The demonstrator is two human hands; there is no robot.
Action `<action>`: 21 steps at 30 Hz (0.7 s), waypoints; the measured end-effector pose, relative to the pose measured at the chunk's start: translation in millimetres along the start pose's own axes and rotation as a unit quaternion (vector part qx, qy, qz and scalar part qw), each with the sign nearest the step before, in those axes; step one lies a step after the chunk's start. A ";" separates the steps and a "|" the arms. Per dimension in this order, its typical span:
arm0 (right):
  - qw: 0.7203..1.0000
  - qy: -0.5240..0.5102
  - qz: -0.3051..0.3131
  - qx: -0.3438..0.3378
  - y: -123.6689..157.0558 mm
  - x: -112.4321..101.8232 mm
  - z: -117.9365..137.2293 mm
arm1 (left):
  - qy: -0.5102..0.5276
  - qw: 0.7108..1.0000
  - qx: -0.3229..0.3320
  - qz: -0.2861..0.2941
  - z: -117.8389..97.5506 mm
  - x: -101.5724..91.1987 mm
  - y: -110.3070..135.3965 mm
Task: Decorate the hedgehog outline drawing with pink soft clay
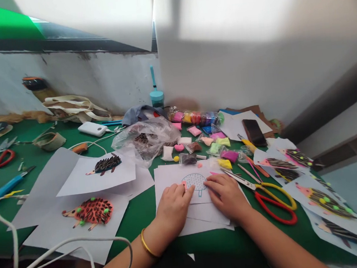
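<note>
- Both hands rest on the top sheet of a stack of white sheets (206,220) at lower centre of the frame. The sheet carries a hedgehog outline drawing (195,181), which lies between the two hands.
- Left hand (173,207): fingers are curled, with the tips down at a small pink clay bit (184,186) on the drawing's left edge. We cannot tell whether it pinches the bit or only presses it.
- Right hand (227,195): it lies spread and flat and grips nothing, with its fingertips on the drawing's right edge. We judge that it pins the sheet so that it does not slide.
- Clay packets (222,143) sit just above the stack, and scissors (275,204) lie just right of the right hand. We judge that both are kept within easy reach.
- Finished pieces are set apart from the stack: a red hedgehog picture (91,210) at lower left and a dark-quilled hedgehog picture (107,163) above it.
- Hidden or unclear:
  - The palms cover parts of the sheet.
  - The crumpled plastic bag (144,139) blurs its contents.
  - The hedgehog sheets at the right edge are cut off by the frame.
  - The white cable (66,245) leaves the frame at lower left.
</note>
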State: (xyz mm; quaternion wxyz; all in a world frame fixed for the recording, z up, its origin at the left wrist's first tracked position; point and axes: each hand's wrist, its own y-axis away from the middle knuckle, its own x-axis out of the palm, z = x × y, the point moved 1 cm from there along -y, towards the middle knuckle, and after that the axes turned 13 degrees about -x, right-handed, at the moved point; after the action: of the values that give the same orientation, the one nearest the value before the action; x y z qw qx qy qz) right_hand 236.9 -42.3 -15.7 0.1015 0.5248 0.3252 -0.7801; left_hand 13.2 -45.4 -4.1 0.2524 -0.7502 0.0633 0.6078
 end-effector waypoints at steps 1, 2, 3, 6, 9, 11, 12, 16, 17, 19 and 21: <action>1.000 0.001 0.001 -0.001 0.0 0.0 -0.1 | 0.021 1.000 -0.008 -0.005 1.2 -1.8 0.9; 1.000 0.001 0.003 -0.001 0.0 0.0 -0.2 | 0.045 0.999 -0.017 -0.008 2.4 -3.5 2.1; 1.000 0.000 0.005 -0.001 -0.1 0.1 -0.3 | 0.069 0.997 -0.024 -0.007 3.6 -5.1 3.6; 1.000 -0.004 0.006 0.002 0.0 0.3 -0.5 | 0.121 0.992 -0.035 0.010 7.0 -7.7 8.9; 1.000 -0.005 0.005 0.002 0.0 0.6 -0.7 | 0.126 0.991 -0.038 0.016 9.8 -6.9 12.6; 1.000 -0.004 0.004 0.001 -0.1 0.5 -0.8 | 0.111 0.993 -0.040 0.008 10.9 -5.6 13.1; 1.000 -0.004 0.004 0.000 -0.1 0.4 -0.8 | 0.106 0.994 -0.040 0.004 11.1 -5.0 12.8; 1.000 -0.004 0.004 0.001 -0.7 -0.7 0.2 | 0.112 0.993 -0.044 0.004 10.4 -4.4 12.2; 1.000 -0.004 0.004 0.001 -0.8 -0.9 0.5 | 0.117 0.992 -0.049 0.007 10.4 -4.6 12.8; 1.000 -0.005 0.003 0.001 -0.9 -1.1 0.8 | 0.126 0.990 -0.057 0.015 11.4 -4.9 15.1; 1.000 -0.004 0.001 -0.004 -0.5 -1.2 0.4 | 0.133 0.989 -0.065 0.020 13.8 -5.7 18.7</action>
State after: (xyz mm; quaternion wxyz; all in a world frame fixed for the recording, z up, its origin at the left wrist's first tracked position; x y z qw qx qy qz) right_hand 236.9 -42.3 -14.3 0.1053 0.5219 0.3271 -0.7807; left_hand -7.8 -56.4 -6.2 0.1802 -0.8381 0.0713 0.5100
